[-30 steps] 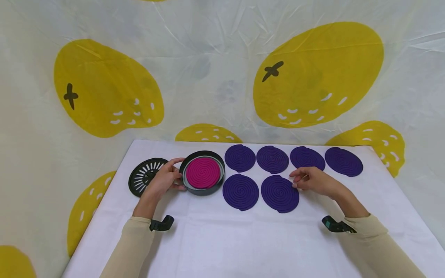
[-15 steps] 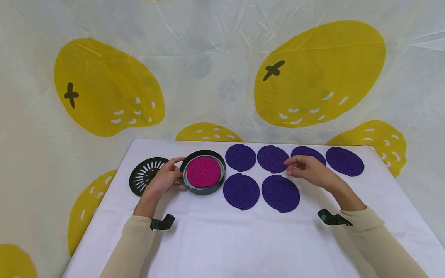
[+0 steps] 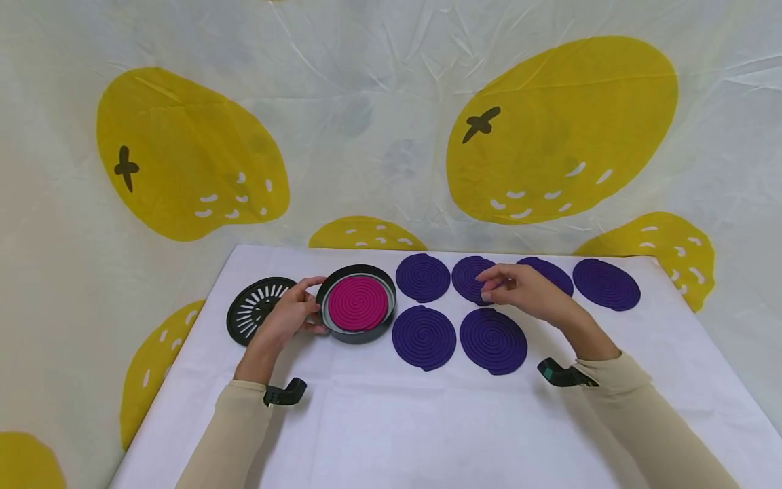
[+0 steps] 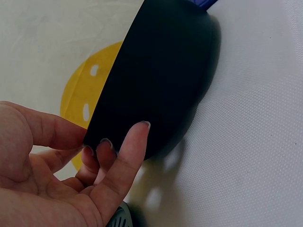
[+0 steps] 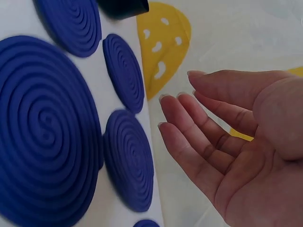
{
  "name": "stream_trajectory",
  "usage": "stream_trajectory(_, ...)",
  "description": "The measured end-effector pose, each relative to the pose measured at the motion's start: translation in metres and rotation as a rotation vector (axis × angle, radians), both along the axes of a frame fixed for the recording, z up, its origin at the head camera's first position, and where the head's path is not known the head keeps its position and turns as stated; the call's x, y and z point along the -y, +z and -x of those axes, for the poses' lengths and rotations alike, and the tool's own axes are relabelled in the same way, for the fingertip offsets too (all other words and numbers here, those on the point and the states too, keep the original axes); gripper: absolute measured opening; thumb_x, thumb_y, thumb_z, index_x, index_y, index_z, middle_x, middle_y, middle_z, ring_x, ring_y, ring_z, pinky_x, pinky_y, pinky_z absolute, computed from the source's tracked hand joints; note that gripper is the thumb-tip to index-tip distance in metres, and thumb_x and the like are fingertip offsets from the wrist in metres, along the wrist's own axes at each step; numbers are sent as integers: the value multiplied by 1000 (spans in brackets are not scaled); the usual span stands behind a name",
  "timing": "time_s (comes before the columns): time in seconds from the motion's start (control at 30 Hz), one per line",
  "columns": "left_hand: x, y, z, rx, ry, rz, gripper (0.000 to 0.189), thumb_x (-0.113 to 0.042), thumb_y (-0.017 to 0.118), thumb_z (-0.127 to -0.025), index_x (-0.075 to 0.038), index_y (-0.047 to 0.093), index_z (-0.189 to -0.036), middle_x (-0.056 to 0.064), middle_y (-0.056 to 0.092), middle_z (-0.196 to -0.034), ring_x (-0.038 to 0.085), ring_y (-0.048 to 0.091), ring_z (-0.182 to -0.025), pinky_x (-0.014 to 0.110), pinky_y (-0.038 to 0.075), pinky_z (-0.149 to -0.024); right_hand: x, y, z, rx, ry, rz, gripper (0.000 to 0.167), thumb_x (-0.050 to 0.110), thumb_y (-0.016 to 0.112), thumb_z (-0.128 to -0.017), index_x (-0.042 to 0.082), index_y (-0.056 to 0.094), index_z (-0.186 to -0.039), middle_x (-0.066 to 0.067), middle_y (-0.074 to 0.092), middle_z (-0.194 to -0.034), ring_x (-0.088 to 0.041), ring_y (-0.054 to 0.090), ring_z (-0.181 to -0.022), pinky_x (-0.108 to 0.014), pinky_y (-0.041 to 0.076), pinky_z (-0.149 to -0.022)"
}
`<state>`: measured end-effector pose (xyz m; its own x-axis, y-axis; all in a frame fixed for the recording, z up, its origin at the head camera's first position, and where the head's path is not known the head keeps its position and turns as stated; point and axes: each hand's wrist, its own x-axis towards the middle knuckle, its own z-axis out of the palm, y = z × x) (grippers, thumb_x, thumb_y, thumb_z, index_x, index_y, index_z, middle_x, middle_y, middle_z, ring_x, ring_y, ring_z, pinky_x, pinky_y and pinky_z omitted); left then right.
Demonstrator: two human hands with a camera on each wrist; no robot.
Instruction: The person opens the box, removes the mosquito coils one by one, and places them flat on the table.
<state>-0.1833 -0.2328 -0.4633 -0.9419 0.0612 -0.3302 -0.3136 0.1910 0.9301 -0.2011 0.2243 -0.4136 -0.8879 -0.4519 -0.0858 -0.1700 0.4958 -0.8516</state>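
Note:
A round black mosquito coil holder stands on the table with a pink mosquito coil lying inside. My left hand holds the holder by its left side, fingers and thumb spread around the wall; in the left wrist view one fingertip lies against the dark outer wall. Above the purple mosquito coils hovers my right hand, fingers loosely bent and holding nothing. It covers part of a back-row coil. In the right wrist view its fingers are apart from the thumb.
The holder's slotted black lid lies to the left, partly behind my left hand. Other purple coils lie in two rows, including a front one and the far right one. A fruit-patterned cloth hangs behind the white table.
My right hand has moved left and slightly away from me, from beside the right front coil to over the back-row coils. My left hand and the holder have stayed in place.

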Motion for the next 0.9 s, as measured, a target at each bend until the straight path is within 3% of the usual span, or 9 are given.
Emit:
stream_trajectory(0.27,0,0,0,9,3,-5,61,7,43,-96,-19,44,-152,8,43,-93,26,60,-78,43,65,-69,26,2,8,4,14,35,30,10,72,-92,2,68,-121,-16,68,-103,-20,67,-93,-21,58,-79)
stream_trajectory(0.47,0,1,0,0,-3,-17,61,7,43,-97,-17,43,-153,8,43,-91,25,61,-77,44,65,-69,49,3,13,-6,77,64,27,4,72,-91,-1,68,-118,-17,68,-100,-19,66,-87,-19,56,-73)
stream_trajectory(0.7,0,2,0,9,-3,-10,61,6,42,-97,-19,43,-152,8,43,-92,26,59,-78,44,65,-70,73,6,16,-38,128,30,27,3,70,-92,0,69,-119,-14,70,-101,-22,66,-88,-21,57,-76)
stream_trajectory(0.9,-1,3,-1,10,3,-10,61,6,42,-97,-19,44,-152,9,43,-93,25,59,-78,44,65,-70,95,8,20,-10,153,52,27,2,70,-92,1,69,-119,-14,70,-102,-21,67,-88,-24,59,-79)
